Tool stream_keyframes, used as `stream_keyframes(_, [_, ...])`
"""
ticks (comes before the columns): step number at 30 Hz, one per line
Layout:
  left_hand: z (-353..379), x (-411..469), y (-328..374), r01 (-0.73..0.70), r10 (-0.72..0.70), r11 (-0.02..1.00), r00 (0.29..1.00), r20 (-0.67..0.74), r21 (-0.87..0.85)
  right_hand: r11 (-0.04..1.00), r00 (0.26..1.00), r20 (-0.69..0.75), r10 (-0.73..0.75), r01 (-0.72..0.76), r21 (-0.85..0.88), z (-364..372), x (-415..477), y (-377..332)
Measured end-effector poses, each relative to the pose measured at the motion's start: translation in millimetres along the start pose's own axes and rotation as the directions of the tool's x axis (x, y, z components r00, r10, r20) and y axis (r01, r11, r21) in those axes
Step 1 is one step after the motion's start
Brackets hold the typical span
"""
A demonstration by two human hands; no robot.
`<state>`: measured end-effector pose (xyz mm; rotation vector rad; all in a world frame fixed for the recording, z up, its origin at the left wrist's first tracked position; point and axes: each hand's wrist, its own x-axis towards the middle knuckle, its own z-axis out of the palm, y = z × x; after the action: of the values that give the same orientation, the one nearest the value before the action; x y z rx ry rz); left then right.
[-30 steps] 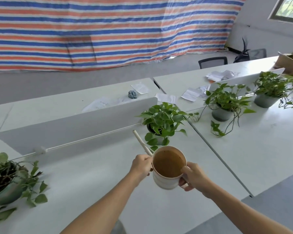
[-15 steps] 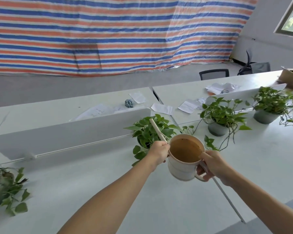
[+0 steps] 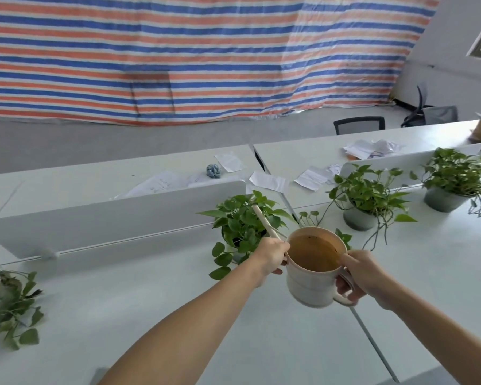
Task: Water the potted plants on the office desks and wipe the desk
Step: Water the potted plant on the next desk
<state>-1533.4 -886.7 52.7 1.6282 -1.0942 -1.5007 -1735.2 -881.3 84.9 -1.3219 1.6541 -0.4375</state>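
Watering step: the watering can [image 3: 311, 284] hung just in front of the plant [image 3: 242, 220], its spout [image 3: 264, 222] over the leaves. The right grip [image 3: 364, 276] curled round the handle [image 3: 345, 298], and the left grip [image 3: 272, 255] pinched the spout's base. The next move probably called for tipping it toward the soil

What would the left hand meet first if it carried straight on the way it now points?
The left hand, gripping the thin spout, points forward-right at the pale beige plastic watering can, so it would likely meet that wall first; depth past it is unclear.
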Motion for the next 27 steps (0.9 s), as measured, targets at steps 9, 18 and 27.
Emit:
stream_keyframes(9, [12,4,13,-0.015,0.016,0.999,0.999,0.043,-0.031,1.000,0.999,-0.053,-0.003,0.001,-0.022,-15,3,-7])
stream_keyframes(18, [-3,7,21,-0.036,0.038,0.997,0.999,0.020,-0.073,0.999,0.998,-0.048,-0.042,0.040,-0.028,-9,8,-23])
stream_keyframes(27, [-6,-2,2,-0.025,0.030,0.997,0.997,0.066,-0.078,0.999,0.999,-0.030,-0.040,0.039,-0.029,-7,-5,-10])
